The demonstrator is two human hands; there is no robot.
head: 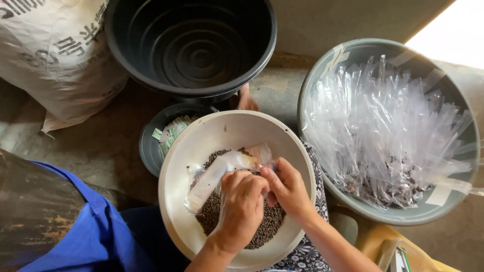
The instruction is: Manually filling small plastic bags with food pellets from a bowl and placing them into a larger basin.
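My left hand and right hand pinch a clear plastic packet, fingers closed on it. They sit mid-bowl over dark seeds; the round white bowl has rim room all round.

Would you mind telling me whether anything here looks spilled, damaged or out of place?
Nothing is spilled or damaged. The dark seeds stay inside the cream bowl, where the left hand and right hand hold a clear plastic bag. Loose seeds lie under the clear bags in the grey basin.

Cream bowl smooth matt plastic; small bag thin glossy clear film; black tub matt ribbed plastic; sack woven, rough; floor rough concrete
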